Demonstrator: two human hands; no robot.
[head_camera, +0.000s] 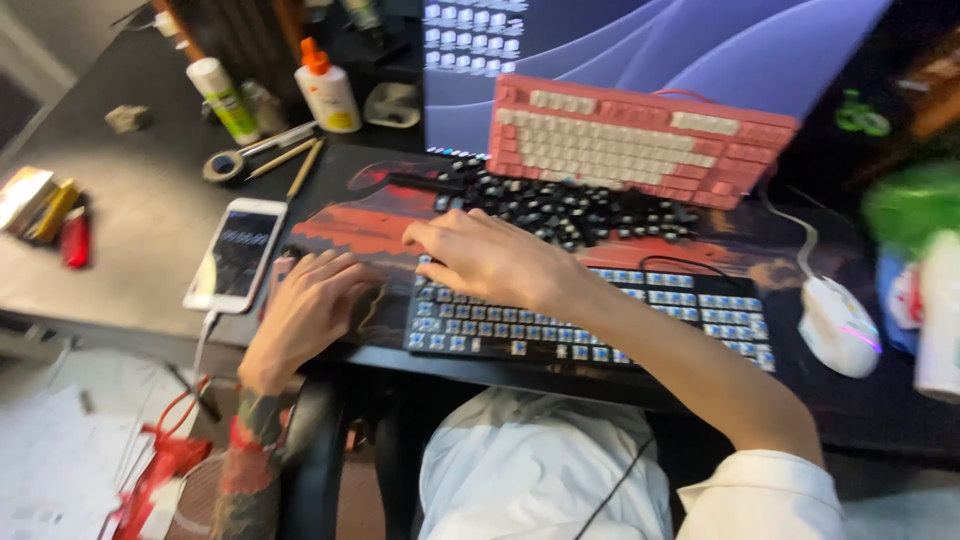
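Both hands' fingers spread flat: right hand (490, 258) on bare keyboard (690, 320) lying crosswise, left hand (310, 305) beside.

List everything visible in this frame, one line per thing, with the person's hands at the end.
black keyboard: 1, keycaps off, blue switches showing, front of desk
loose keycaps: a pile, black, between the two keyboards
pink keyboard: 1, cream keys, propped against the monitor
monitor: 1, blue wallpaper, back of desk
desk mat: 1, red and black, under the keyboards
mouse: 1, white, right of the black keyboard
phone: 1, white, left of the mat
glue bottle: 1, white with orange cap, back left
lighter: 1, red, far left
left hand: on the mat, beside the black keyboard
right hand: on the black keyboard's upper left
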